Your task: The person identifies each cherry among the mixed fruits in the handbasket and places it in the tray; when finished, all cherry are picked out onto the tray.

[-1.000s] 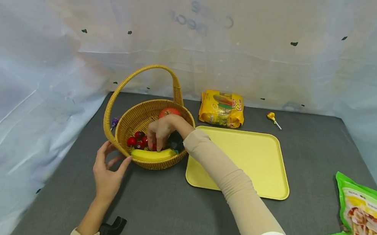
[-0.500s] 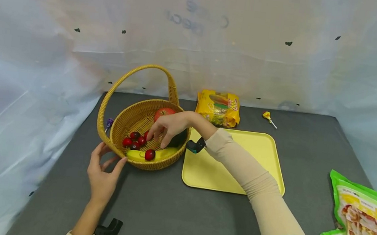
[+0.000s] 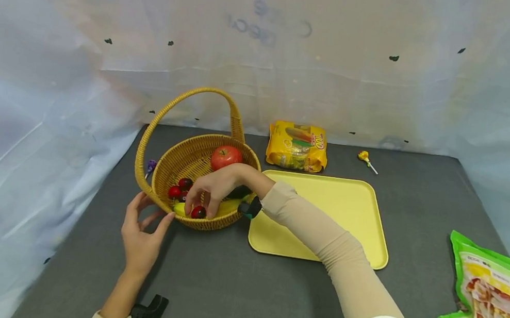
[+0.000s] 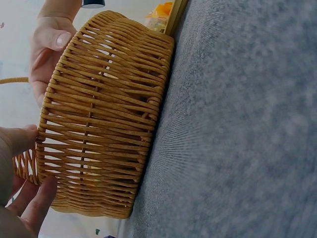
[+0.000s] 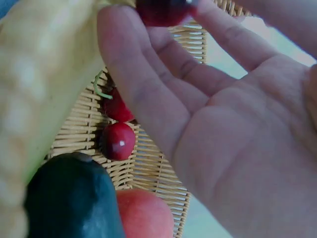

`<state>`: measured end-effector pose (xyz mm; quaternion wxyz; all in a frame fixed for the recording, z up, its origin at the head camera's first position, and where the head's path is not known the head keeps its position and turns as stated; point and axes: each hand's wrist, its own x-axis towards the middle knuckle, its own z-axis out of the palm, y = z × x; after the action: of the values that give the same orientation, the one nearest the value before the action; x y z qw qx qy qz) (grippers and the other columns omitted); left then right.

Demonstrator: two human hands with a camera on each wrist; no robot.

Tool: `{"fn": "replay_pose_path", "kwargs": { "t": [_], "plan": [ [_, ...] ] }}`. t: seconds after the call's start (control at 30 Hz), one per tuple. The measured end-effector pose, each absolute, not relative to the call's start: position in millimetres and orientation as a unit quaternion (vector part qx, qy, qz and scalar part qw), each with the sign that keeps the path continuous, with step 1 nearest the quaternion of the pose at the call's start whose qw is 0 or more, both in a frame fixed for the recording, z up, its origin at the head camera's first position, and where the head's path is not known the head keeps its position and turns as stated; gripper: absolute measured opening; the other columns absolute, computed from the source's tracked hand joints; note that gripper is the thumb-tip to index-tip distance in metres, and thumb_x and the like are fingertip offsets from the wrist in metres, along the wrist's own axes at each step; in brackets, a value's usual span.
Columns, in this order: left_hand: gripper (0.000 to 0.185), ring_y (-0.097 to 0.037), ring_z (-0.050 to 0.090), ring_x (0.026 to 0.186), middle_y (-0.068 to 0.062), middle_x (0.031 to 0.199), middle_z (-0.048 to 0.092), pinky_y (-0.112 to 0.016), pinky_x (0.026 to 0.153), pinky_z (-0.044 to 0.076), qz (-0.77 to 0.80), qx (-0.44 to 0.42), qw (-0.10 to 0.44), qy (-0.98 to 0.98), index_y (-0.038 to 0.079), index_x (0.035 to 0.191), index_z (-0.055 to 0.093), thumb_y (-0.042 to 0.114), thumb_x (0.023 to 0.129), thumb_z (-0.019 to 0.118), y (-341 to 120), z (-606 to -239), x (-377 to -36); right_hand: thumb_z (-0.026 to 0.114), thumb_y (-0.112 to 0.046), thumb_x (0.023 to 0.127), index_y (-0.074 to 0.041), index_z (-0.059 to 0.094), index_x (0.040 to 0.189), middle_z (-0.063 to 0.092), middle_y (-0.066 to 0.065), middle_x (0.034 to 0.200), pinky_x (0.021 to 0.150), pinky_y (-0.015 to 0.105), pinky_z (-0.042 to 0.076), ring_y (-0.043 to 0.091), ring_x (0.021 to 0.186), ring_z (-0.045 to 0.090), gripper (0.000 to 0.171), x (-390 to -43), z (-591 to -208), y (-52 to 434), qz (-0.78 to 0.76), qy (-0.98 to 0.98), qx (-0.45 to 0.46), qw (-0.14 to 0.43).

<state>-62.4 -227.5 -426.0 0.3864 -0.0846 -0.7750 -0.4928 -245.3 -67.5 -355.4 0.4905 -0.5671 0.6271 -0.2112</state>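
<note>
In the head view, my left hand (image 3: 141,243) grips the near-left rim of the wicker basket (image 3: 181,154); the left wrist view shows thumb and fingers on either side of that rim. My right hand (image 3: 217,186) reaches into the basket, its fingers curled about a dark red cherry (image 3: 198,212) above the banana (image 3: 229,207). From the right wrist, this cherry (image 5: 163,11) appears between the fingertips. Other cherries (image 3: 175,192) lie to the left of the hand. A round red fruit (image 3: 226,157) sits at the back of the basket, beside a dark green fruit (image 5: 74,198) partly hidden by the hand.
A yellow tray (image 3: 324,208) lies right of the basket, under my right forearm. Behind it is a yellow snack packet (image 3: 297,147), with a yellow lollipop (image 3: 367,160) further right. A purple lollipop (image 3: 150,166) is left of the basket. A green food bag (image 3: 492,298) lies far right.
The right hand lifted back off the cherries, leaving one on the banana, then came down and forward around that cherry. My left hand keeps its hold on the basket rim.
</note>
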Motion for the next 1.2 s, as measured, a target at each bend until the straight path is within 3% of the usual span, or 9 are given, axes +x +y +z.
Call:
{"fn": "replay_pose_path", "kwargs": {
  "t": [0.13, 0.37, 0.47, 0.67, 0.83, 0.97, 1.2],
  "plan": [
    [0.073, -0.014, 0.054, 0.116, -0.035, 0.121, 0.052, -0.018, 0.086, 0.056, -0.495, -0.084, 0.385, -0.775, -0.013, 0.138, 0.046, -0.030, 0.071, 0.071, -228, -427, -62, 0.072, -0.006, 0.091, -0.006, 0.061, 0.135, 0.059, 0.001, 0.133, 0.099, 0.023, 0.050, 0.012, 0.123, 0.053, 0.045, -244, -353, -71, -0.205, 0.621, -0.569, 0.499],
    [0.074, -0.014, 0.055, 0.115, -0.025, 0.123, 0.054, -0.018, 0.086, 0.056, -0.493, -0.076, 0.388, -0.775, -0.011, 0.139, 0.047, -0.029, 0.072, 0.071, -229, -428, -60, 0.066, -0.001, 0.094, 0.000, 0.067, 0.127, 0.066, 0.007, 0.126, 0.092, 0.027, 0.055, 0.014, 0.113, 0.059, 0.032, -242, -345, -68, -0.218, 0.619, -0.579, 0.483],
    [0.074, -0.015, 0.054, 0.116, -0.029, 0.123, 0.054, -0.017, 0.086, 0.056, -0.498, -0.079, 0.386, -0.773, -0.011, 0.139, 0.047, -0.029, 0.072, 0.071, -228, -429, -61, 0.068, 0.000, 0.093, 0.002, 0.069, 0.121, 0.068, 0.010, 0.118, 0.086, 0.029, 0.057, 0.019, 0.103, 0.063, 0.028, -242, -344, -56, -0.269, 0.627, -0.587, 0.436],
    [0.074, -0.018, 0.054, 0.116, -0.037, 0.122, 0.050, -0.020, 0.086, 0.057, -0.509, -0.094, 0.384, -0.765, -0.013, 0.139, 0.046, -0.030, 0.071, 0.070, -225, -432, -63, 0.070, -0.005, 0.093, -0.001, 0.065, 0.118, 0.065, 0.008, 0.111, 0.078, 0.036, 0.056, 0.025, 0.089, 0.061, 0.027, -241, -334, 13, -0.374, 0.664, -0.583, 0.282],
    [0.073, -0.018, 0.055, 0.116, -0.038, 0.122, 0.050, -0.022, 0.086, 0.057, -0.510, -0.093, 0.384, -0.764, -0.014, 0.138, 0.046, -0.030, 0.071, 0.070, -223, -433, -65, 0.070, -0.001, 0.091, 0.006, 0.052, 0.123, 0.065, 0.015, 0.114, 0.083, 0.042, 0.057, 0.028, 0.100, 0.062, 0.038, -249, -351, 81, -0.474, 0.713, -0.467, 0.223],
    [0.073, -0.017, 0.055, 0.116, -0.037, 0.122, 0.050, -0.021, 0.087, 0.057, -0.510, -0.089, 0.384, -0.764, -0.013, 0.138, 0.046, -0.029, 0.071, 0.070, -223, -432, -65, 0.072, 0.002, 0.089, 0.007, 0.056, 0.114, 0.066, 0.017, 0.108, 0.082, 0.039, 0.058, 0.029, 0.095, 0.065, 0.030, -260, -381, 109, -0.470, 0.768, -0.399, 0.172],
    [0.072, -0.016, 0.055, 0.116, -0.035, 0.122, 0.051, -0.022, 0.087, 0.057, -0.506, -0.092, 0.382, -0.768, -0.014, 0.138, 0.046, -0.029, 0.071, 0.071, -222, -431, -65, 0.074, 0.004, 0.085, 0.003, 0.066, 0.105, 0.064, 0.014, 0.101, 0.079, 0.038, 0.057, 0.028, 0.092, 0.063, 0.021, -270, -416, 107, -0.372, 0.818, -0.409, 0.157]
  ]
}}
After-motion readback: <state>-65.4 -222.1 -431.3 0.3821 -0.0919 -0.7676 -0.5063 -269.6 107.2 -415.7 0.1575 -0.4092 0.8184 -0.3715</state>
